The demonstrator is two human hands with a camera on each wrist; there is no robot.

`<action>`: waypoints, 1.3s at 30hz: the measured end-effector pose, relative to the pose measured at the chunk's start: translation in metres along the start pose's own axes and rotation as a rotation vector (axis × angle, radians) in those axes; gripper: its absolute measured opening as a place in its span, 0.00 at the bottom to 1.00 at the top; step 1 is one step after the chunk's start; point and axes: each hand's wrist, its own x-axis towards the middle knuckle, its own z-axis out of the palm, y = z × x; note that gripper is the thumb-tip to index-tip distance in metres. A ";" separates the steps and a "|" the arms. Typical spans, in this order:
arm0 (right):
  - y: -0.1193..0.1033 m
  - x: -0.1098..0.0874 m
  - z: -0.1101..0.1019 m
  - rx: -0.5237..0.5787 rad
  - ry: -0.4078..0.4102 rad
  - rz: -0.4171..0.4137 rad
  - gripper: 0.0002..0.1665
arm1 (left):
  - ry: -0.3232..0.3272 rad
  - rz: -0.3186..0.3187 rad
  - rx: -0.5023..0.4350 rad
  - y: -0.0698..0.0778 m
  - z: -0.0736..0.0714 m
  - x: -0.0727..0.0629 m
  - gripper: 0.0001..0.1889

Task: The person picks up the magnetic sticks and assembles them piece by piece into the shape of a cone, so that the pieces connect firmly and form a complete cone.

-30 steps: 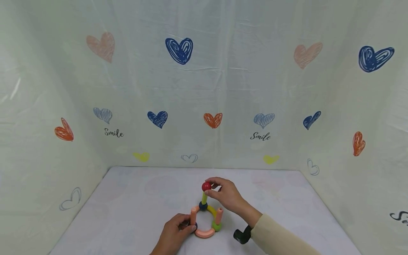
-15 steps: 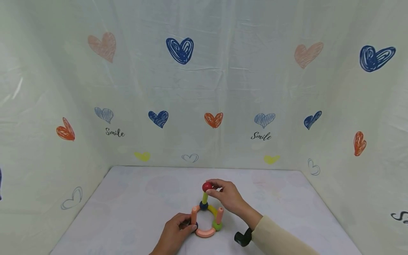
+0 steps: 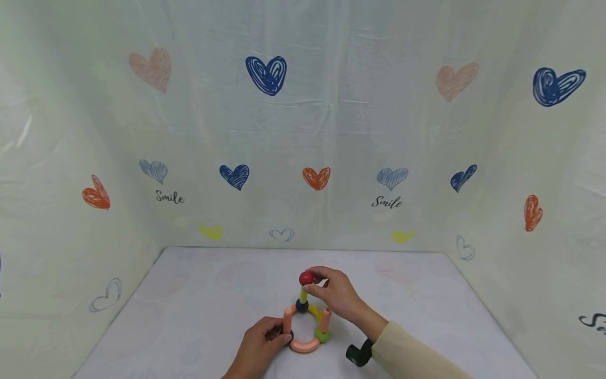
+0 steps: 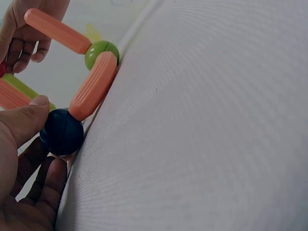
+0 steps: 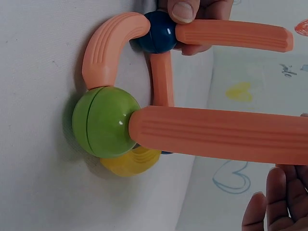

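Note:
A ring of balls and curved rods lies on the table in the head view. My left hand pinches the dark blue ball at its near left between thumb and fingers. An upright coral stick rises from that ball. Another coral stick stands on the green ball. At the back, a yellow-green stick stands on a second dark blue ball. My right hand holds the red ball on top of this stick, thumb and fingers around its right side.
Curved coral and yellow rods link the ring's balls. A dark bent object sits at the right sleeve's edge. The white table meets a pale curtain printed with hearts at its back and sides.
Nothing in the hands' hold has changed. The whole scene shifts only a few pixels with the head camera.

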 end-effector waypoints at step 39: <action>-0.001 -0.004 -0.002 0.051 0.017 0.034 0.20 | -0.026 -0.021 0.017 0.005 -0.001 0.004 0.18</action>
